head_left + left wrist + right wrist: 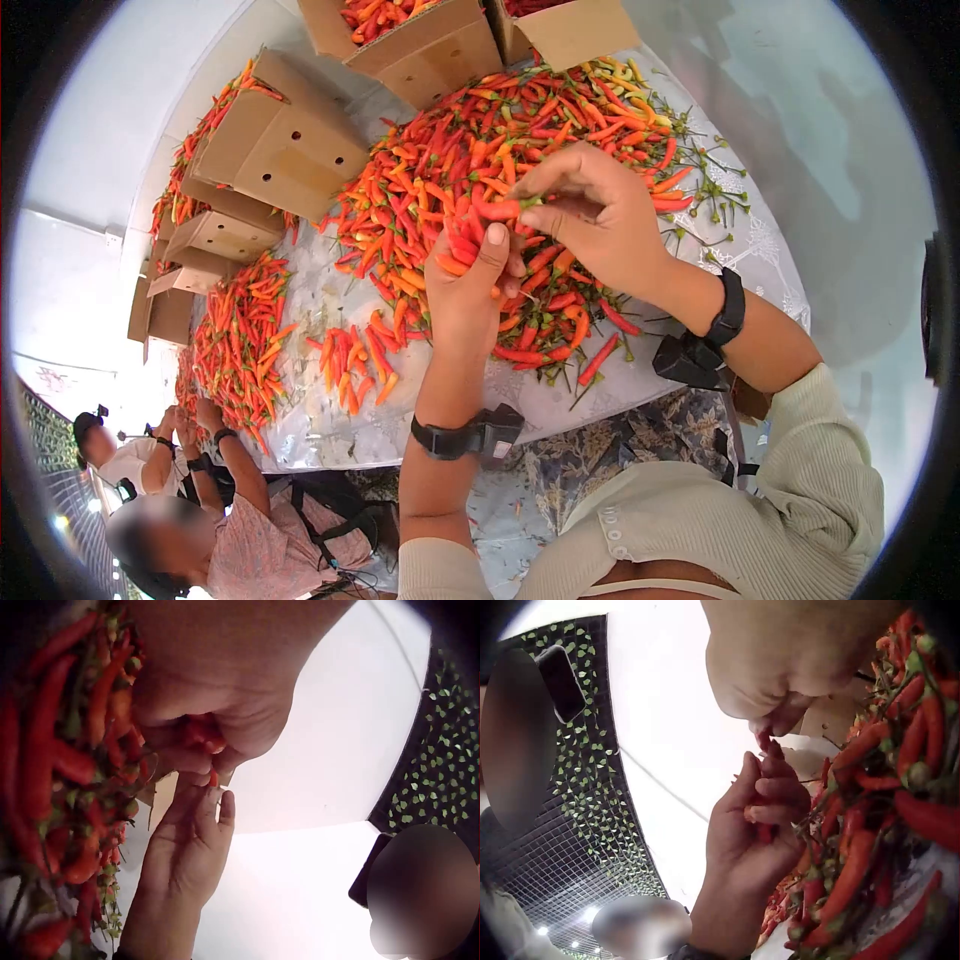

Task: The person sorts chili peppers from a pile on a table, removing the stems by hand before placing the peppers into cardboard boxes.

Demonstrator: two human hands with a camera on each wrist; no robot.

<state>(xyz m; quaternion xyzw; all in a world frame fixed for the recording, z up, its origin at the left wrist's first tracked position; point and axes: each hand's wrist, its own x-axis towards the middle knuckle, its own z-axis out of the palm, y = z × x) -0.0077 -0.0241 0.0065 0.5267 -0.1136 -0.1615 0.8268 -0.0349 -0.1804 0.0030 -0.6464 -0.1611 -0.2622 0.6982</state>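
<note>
My left hand (pixel 462 290) grips a few red and orange chili peppers (pixel 460 250), its thumb lying across them. A single red chili (pixel 494 209) sticks out above that thumb. At its green stem end (pixel 530 202), the thumb and index finger of my right hand (pixel 608 210) pinch it. In the left wrist view, more red peppers (pixel 202 735) show inside the curled left palm. Both hands are over a large heap of red, orange and yellow chilies (pixel 440 165), many with green stems. The right wrist view shows the two hands' fingertips meeting at the chili (pixel 763 739).
A small group of chilies (pixel 352 365) lies left of my left forearm. Cardboard boxes (pixel 285 135) of peppers stand along the table's far side. Loose green stems (pixel 722 190) lie at the right. Two people (pixel 240 545) work at another heap (pixel 240 340) at lower left.
</note>
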